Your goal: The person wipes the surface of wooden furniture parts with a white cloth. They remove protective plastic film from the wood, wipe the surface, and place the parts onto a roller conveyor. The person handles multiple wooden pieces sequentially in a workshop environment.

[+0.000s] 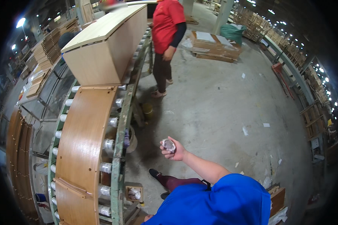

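My right hand (173, 149) is held out over the floor beside the roller conveyor, fingers curled round a small roundish object (169, 146). It is shiny, silvery and faintly purple; its exact kind does not show. At the lower edge, only a bit of my left hand (148, 217) shows past my blue shirt, its fingers hidden. Closest to that hand are the conveyor's green frame (118, 195) and a small wooden box (134, 193) with whitish pieces in it. Brown wooden panels (84, 138) lie on the wrapped rollers, a raised strip across the nearer part.
Farther along the conveyor sits a large pale wooden cabinet (90, 62). A person in a red shirt (168, 28) stands beside it. A bucket (131, 140) stands by the conveyor's side. Curved brown panels (20, 161) stand at left; stacked boards (214, 47) lie farther back.
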`<state>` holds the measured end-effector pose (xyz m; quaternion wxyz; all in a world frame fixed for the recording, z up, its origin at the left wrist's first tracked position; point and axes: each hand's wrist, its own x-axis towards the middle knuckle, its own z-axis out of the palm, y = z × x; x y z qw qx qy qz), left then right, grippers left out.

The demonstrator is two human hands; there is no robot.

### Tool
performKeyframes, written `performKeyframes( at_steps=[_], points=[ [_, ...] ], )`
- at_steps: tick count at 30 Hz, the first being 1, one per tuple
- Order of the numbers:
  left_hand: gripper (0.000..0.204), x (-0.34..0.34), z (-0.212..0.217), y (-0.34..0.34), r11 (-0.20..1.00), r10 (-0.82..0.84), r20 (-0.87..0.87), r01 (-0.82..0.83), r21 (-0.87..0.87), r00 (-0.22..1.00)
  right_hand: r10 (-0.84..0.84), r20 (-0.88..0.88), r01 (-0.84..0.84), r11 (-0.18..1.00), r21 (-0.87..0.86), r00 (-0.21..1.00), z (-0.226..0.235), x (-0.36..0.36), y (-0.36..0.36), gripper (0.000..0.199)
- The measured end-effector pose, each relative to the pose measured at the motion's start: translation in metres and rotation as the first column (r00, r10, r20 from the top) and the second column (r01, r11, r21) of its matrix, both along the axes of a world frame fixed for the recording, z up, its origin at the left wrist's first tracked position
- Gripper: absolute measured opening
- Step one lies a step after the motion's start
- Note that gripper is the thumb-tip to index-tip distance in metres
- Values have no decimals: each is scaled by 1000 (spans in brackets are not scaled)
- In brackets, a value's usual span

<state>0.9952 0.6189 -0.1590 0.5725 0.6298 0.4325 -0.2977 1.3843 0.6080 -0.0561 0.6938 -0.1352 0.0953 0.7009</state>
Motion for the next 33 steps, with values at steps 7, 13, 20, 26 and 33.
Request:
performKeyframes(
  at_steps=[7, 13, 20, 26, 33],
  points=[
    [34, 102, -3, -17, 972, -234, -2, 234, 37, 972, -235, 51, 236, 971, -18, 971, -3, 99, -137, 44],
    [34, 264, 7, -35, 930, -350, 12, 345, 129, 937, -352, 127, 351, 936, 37, 927, 16, 234, -241, 42],
    [33, 411, 19, -61, 900, -405, 85, 381, 210, 910, -520, 213, 528, 849, 24, 827, 37, 364, -358, 46],
    [32, 528, 20, -44, 424, -885, 69, 735, 530, 460, -647, 86, 648, 761, 16, 758, 31, 452, -395, 49],
    [32, 707, 1, 13, -209, -965, -211, 944, 255, -157, -813, 52, 815, 578, -41, 580, 24, 607, -453, 50]
  ],
)
